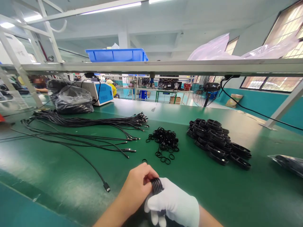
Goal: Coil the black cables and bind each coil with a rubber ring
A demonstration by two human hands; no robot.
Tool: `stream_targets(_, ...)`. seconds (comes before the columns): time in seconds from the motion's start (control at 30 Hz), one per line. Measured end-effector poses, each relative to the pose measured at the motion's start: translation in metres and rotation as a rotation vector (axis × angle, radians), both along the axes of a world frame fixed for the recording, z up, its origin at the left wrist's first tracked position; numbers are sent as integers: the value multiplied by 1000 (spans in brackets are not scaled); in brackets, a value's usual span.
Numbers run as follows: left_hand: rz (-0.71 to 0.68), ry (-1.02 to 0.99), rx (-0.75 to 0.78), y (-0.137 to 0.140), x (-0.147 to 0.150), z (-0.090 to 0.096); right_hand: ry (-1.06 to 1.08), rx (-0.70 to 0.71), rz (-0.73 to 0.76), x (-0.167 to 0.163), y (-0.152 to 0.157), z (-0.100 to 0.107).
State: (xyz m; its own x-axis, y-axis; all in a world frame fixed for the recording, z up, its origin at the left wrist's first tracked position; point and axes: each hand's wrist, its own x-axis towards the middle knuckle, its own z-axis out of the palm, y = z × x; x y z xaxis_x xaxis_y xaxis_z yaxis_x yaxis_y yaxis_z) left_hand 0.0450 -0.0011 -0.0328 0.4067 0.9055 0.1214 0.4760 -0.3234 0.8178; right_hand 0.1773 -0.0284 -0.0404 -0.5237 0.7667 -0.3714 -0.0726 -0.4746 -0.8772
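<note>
A black cable (156, 186), wound into a coil, is between my two hands near the front of the bench. My right hand (174, 201), in a white glove, is closed around the coil. The bare fingers of my left hand (137, 184) pinch the coil's upper left side. Part of the coil is hidden behind the glove. Just beyond my left hand lies a single black ring (144, 160). A pile of small black rings (163, 138) sits farther back. To the left, a loose cable with a USB plug (107, 187) stretches toward the front.
A long bundle of straight black cables (94, 121) lies at the left. Coiled cables (214, 138) are heaped at the right, near a plastic-wrapped bundle (287, 164). Behind stand a bagged pile (73, 99) and a blue-white machine (100, 92). A shelf (165, 66) crosses overhead.
</note>
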Motion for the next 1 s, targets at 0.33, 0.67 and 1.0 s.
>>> stream_targets(0.33,43,156,-142,37,-34,18,364,-160,-166,13,4,-19)
stream_targets(0.67,134,430,1,30,-27,-16,296,-145,-337,12,5,-8)
stream_targets(1.0,25,-164,-425,8,-19,1,-115,101,-545,-1,7,4)
